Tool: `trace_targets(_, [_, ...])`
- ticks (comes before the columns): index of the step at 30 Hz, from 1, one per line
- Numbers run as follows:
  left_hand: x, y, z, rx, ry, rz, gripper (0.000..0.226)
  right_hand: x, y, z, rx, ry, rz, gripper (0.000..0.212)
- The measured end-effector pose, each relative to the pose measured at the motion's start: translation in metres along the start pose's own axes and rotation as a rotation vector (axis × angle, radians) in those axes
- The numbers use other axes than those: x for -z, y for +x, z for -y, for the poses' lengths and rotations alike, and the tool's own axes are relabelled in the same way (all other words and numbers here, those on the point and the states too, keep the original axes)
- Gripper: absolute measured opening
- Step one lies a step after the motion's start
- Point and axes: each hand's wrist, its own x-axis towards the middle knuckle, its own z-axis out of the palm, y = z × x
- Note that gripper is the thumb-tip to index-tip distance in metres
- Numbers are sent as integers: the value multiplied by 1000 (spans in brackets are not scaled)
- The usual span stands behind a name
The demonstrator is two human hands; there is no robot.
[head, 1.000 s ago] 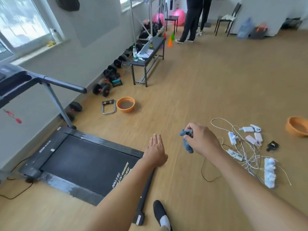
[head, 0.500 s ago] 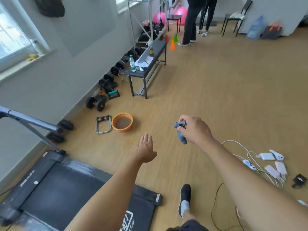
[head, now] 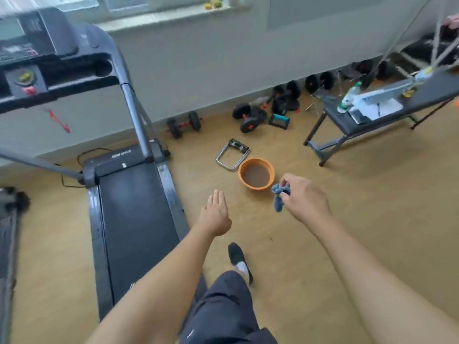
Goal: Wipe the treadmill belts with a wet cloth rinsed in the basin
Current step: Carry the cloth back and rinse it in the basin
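Wood-toned floor (head: 360, 194) fills the field, seen from above. Nearest the viewer, a leg in dark shorts (head: 223, 309) and a black shoe (head: 237, 255) with a white sock stand between the two outstretched forearms. Left hand (head: 215, 214): fingers straight and held together, palm down, holding nothing, in the air. The treadmill belt (head: 134, 219), dark and lengthwise, lies to the left of these fingers, its side rail between belt and hand. Right hand (head: 304, 198): fingers and thumb curled, pinching a bunched blue cloth (head: 278, 197), the loose end of which hangs below the fingertips. Just beyond and to the left of the right fingertips, an orange basin (head: 255, 186) sits on the floor and holds cloudy brownish water; the cloth is in the air near its right rim, outside the bowl. Past the basin, a bent metal frame (head: 232, 155) lies on the floor just beside the far rim; whether they touch cannot be told. Farther from the fingers, black dumbbells (head: 248, 117) rest along the base of the wall. Ahead and to the right of the right fingers, a dark bench (head: 372, 117) carries a plastic bottle (head: 349, 96) and white items. Far beyond the left fingers, the treadmill console (head: 37, 53) rises on grey uprights before a window sill (head: 173, 18).
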Motion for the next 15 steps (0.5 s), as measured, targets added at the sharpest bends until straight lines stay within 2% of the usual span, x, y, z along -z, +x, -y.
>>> trace_targets(3, [2, 67, 6, -7, -89, 7, 86, -9, 85, -12, 130, -147, 29, 9])
trace_targets(7, [24, 147, -14, -103, -55, 115, 87, -18, 182, -31, 130, -162, 151, 10])
trace_targets(12, [58, 241, -54, -16, -113, 130, 86, -13, 293, -51, 75, 1, 242, 18])
trace_targets(15, [47, 313, -62, 62, -163, 144, 86, -47, 378, -76, 177, -42, 282, 29])
